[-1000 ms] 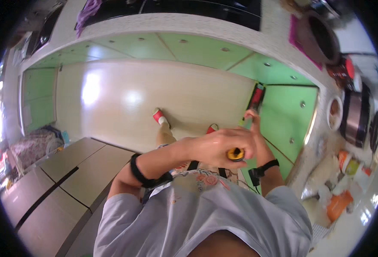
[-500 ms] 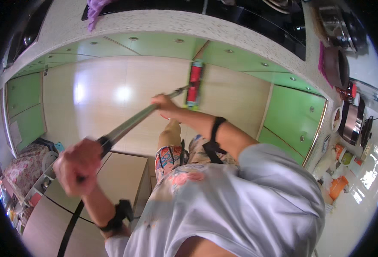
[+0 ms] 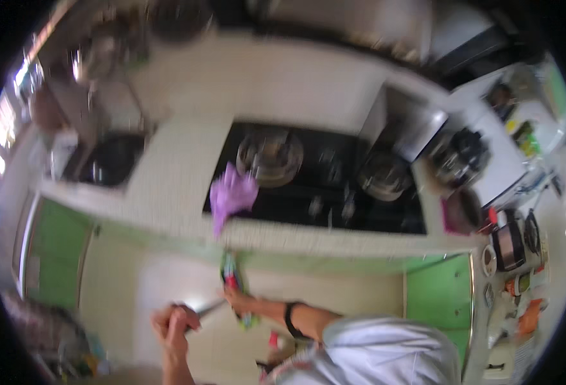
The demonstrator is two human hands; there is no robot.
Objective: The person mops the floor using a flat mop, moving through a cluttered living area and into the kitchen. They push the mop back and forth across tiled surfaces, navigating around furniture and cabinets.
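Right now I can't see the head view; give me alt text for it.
Both hands grip a long mop handle over a pale floor, left hand lower on it, right hand higher up. Ahead, blurred, is a white counter with a black stovetop, a purple cloth at its edge, and green cabinet doors.

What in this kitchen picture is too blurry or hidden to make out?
- Head view, mop head: motion blur smears it; its shape is unclear.
- Left hand: fingers wrap the mop handle, hiding the grip.
- Right hand: blurred against the mop head; hold uncertain.
- Pots on the stove: contents blurred.
- Small items on the right counter: too small, bent by the rim.
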